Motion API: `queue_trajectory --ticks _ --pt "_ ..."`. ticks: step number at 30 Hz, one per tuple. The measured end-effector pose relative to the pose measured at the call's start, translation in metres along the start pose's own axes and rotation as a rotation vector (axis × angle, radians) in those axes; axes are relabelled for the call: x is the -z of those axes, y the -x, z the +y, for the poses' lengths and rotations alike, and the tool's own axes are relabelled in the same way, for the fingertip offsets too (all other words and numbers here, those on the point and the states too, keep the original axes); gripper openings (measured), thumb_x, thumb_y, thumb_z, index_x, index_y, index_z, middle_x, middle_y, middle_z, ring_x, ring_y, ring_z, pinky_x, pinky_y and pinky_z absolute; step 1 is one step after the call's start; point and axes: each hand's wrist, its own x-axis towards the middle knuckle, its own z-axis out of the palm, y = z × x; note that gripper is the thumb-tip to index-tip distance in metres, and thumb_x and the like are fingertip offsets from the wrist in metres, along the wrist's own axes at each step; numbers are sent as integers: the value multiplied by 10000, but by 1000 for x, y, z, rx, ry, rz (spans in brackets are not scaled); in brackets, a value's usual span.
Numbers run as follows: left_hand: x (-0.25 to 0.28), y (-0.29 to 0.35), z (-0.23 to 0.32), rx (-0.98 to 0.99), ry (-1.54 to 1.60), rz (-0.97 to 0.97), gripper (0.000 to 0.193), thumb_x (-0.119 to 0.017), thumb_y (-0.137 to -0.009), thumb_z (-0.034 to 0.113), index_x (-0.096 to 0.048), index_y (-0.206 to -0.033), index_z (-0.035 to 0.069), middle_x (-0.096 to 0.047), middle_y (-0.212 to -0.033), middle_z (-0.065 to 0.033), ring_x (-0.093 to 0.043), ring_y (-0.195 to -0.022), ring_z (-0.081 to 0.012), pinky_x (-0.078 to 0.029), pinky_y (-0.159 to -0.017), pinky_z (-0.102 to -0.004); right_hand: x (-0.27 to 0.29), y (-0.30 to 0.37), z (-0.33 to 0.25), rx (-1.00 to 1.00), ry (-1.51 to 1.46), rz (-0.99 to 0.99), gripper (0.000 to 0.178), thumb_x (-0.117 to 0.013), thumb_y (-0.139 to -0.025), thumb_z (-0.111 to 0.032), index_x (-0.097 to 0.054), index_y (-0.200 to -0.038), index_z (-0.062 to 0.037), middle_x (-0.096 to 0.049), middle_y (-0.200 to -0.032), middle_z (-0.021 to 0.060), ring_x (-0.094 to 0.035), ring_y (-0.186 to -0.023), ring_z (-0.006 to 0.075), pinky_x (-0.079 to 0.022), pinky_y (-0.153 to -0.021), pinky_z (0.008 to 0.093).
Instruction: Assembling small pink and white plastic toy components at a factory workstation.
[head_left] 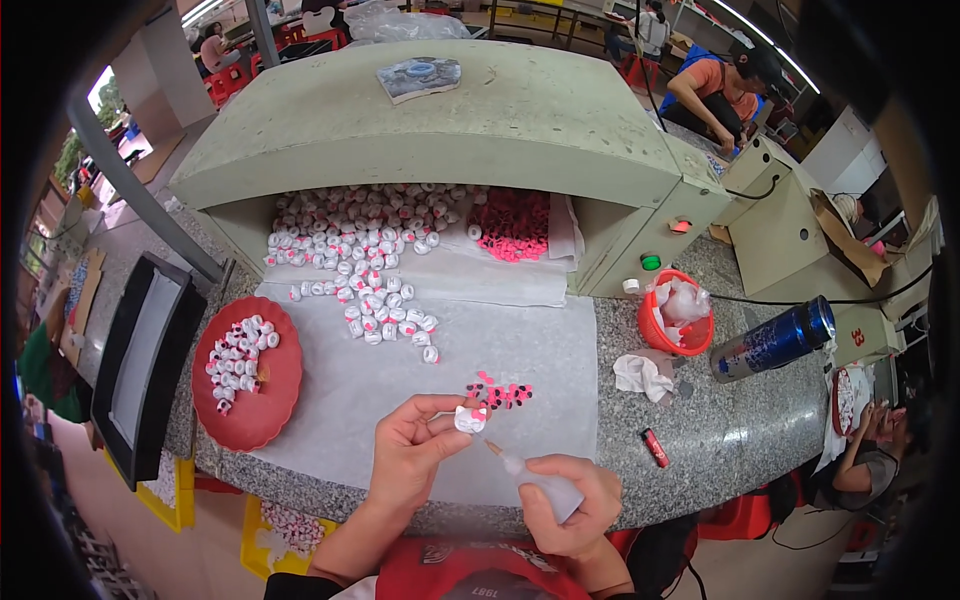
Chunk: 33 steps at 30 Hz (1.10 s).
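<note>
Head view: your right hand [572, 505] grips a translucent squeeze bottle [553, 492], its tip just beside the small white figure [469, 420] pinched in your left hand [410, 445] above the white paper [345, 400]. This looks like gluing, which calls for a steady tip; the eared figure shows a pink patch, nearer than the loose pink pieces [512, 397].

the left hand [408, 452] pinches a small white figure [467, 422] while the right hand [584, 502] grips a squeeze bottle [551, 490].

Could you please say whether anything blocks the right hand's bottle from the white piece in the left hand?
Nothing visible does: the bottle nozzle points toward the white piece, with only a small open gap between them.
</note>
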Motion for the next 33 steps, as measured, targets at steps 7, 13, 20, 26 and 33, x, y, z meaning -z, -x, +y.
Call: queue_trajectory --ticks 7,13,20,26,33 --pt "15 -7 -8 -30 -30 49 327 -574 -712 -115 -521 -1024 -36 -585 -1014 -147 -585 -963 -295 -447 -878 -354 8 -5 31 -773 -437 240 189 -620 -704 -70 -575 -850 40 -613 -712 101 -593 -626 135 -460 -542 247" --pt "19 -12 -15 -9 -20 40 325 -578 -729 -119 -511 -1040 -51 -580 -1046 -158 -587 -939 -196 -468 -815 -277 -7 6 145 -673 154 -101 178 -654 -682 -90 -594 -843 -44 -616 -736 130 -630 -727 198 -485 -614 307" --pt "19 -14 -22 -22 -56 125 325 -565 -718 -110 -525 -1029 -23 -590 -990 -138 -593 -925 -268 -452 -817 -321 -28 -8 150 -561 614 -384 237 -674 -673 -196 -616 -879 -95 -630 -865 144 -606 -800 321 -478 -705 401" --pt "20 -14 -26 -57 -95 114 313 -526 -713 -123 -519 -1011 -29 -587 -944 -132 -598 -874 -255 -456 -815 -316 -35 -3 144 -481 511 -340 230 -616 -688 -146 -623 -917 -119 -632 -844 150 -611 -774 322 -481 -692 415" --pt "9 -13 -18 -92 -506 140 319 -605 -794 235 -606 -990 -17 -628 -894 -98 -557 -796 -174 -440 -738 -288 -27 3 145 -567 465 -344 214 -623 -713 -211 -639 -904 -117 -637 -813 137 -608 -768 324 -473 -666 406"
